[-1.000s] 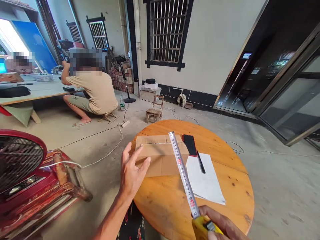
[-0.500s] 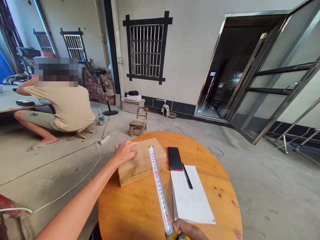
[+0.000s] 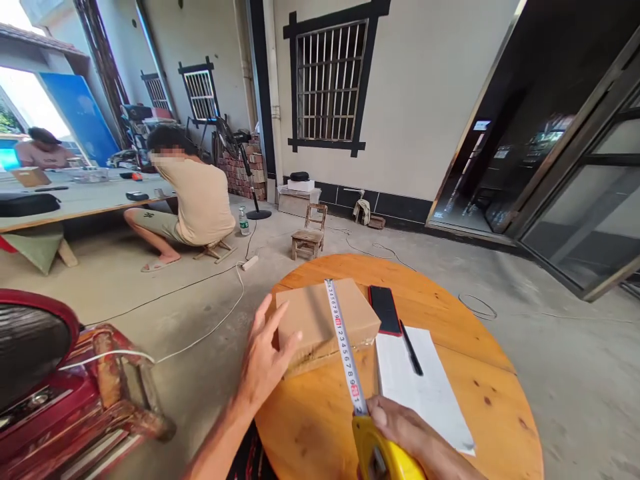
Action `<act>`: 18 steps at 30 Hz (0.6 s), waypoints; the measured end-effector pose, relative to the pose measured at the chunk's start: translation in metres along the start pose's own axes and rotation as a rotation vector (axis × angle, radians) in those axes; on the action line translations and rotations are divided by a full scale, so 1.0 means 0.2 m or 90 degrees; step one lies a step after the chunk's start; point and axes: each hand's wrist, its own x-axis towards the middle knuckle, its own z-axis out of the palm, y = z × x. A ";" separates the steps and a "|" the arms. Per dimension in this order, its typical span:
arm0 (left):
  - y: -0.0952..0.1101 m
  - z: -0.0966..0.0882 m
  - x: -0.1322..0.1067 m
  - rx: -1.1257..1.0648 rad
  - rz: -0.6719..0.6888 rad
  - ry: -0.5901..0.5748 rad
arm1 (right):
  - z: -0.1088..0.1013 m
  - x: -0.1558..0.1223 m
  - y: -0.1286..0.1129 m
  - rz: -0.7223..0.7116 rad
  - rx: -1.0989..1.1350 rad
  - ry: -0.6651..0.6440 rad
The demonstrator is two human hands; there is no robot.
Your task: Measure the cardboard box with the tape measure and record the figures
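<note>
Right hand (image 3: 420, 443) clamps the tape measure (image 3: 387, 460), blade (image 3: 343, 340) stretched ahead of its fingers across the box (image 3: 313, 317), left hand (image 3: 265, 357) fingers spread on its corner; pen (image 3: 411, 347) and paper (image 3: 425, 393) untouched.

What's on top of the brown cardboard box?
Across the brown cardboard box runs a white measuring tape blade from the yellow tape measure case in the right hand. The left hand touches its left edge. Its inside is hidden.

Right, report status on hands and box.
Left hand flat against cardboard box corner. Right hand grips yellow tape measure, blade across box top. Phone beside box.
</note>
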 end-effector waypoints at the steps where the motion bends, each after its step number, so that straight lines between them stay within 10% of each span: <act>1: 0.00 0.01 -0.06 -0.009 0.002 0.022 | 0.02 0.02 -0.03 0.012 0.000 -0.017; 18: -0.04 0.08 -0.11 -0.105 0.022 0.019 | 0.07 0.12 -0.19 0.157 0.043 -0.083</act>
